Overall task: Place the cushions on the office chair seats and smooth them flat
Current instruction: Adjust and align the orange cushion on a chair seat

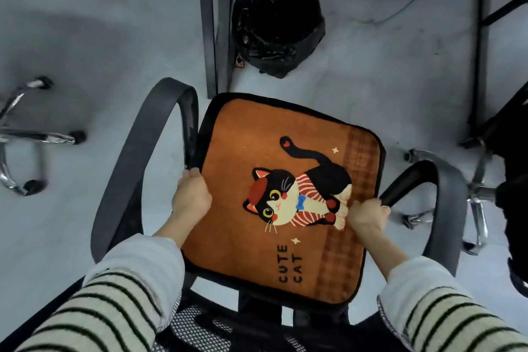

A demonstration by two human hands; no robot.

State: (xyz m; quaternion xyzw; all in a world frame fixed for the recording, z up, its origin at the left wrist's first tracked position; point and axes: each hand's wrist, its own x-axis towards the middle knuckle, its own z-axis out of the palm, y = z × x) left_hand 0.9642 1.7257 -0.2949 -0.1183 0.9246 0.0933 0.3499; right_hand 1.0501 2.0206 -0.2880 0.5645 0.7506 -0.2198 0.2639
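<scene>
Floor: pale grey floor (100,46) fills the background as I look down; a black-lined bin (278,23) stands by a desk leg (213,23) beyond the chair
Left grip: I see the left hand (192,198) with fingers curled over the cushion's left edge, pinching the black trim, just beside the left armrest (137,157)
Right grip: the right hand (367,216) curls round the cushion's right edge, at the checked strip, touching or nearly touching the right armrest (423,180); I cannot tell which
Cushion: the orange cat cushion (243,157) lies between the two hands, over the chair seat (200,274) and between the armrests
Lie of it: from both grips the cushion spreads inward and away from me; it is turned clockwise against the seat, its far corner pointing towards the desk leg and its near corner towards the mesh backrest (200,331)
Contact: I judge the near edge to rest on or close above the seat; whether the far half touches I cannot tell
Nearer hand: both hands hold at about mid-edge, the left a little farther from me than the right
What the next move turns on: I judge the twist matters most, so the left side wants drawing back and the right side pushing forward until the edges run along the armrests
Progress: placing nearly done, smoothing not yet begun
Neighbours: chrome chair bases (25,137) stand well apart on either side
</scene>
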